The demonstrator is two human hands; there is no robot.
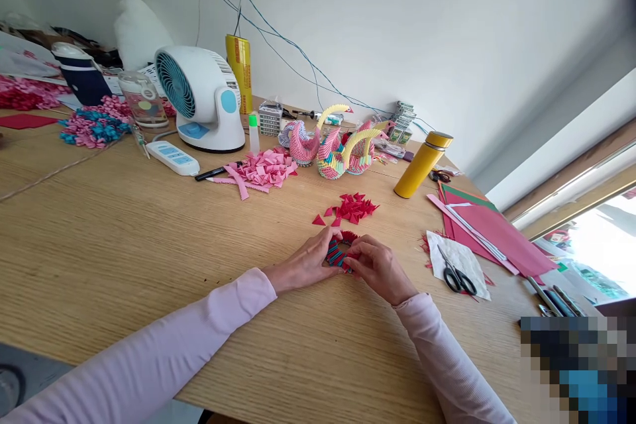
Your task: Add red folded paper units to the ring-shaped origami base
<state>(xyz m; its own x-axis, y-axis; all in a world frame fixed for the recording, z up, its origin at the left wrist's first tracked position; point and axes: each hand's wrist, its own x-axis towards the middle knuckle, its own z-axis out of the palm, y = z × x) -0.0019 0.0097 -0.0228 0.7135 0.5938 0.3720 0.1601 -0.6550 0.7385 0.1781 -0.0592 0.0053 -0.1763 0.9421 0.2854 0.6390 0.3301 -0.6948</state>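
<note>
A small ring of folded paper pieces (pixel 336 254), red and teal, rests between my hands on the wooden table. My left hand (pixel 311 260) grips its left side, thumb along the far edge and fingers at the near side. Fingers of my right hand (pixel 380 266) are pinched at the ring's right edge; whether a loose piece is between them is hidden. Just beyond lies a pile of red folded paper triangles (pixel 355 208), with a few strays at its left.
Behind stand folded-paper swans (pixel 342 151), pink paper strips (pixel 265 171), a white fan (pixel 199 99) and a yellow flask (pixel 422 164). To the right, black scissors (pixel 458 278) lie on a white sheet beside red paper sheets (pixel 507 238). A power strip (pixel 173 158) sits left.
</note>
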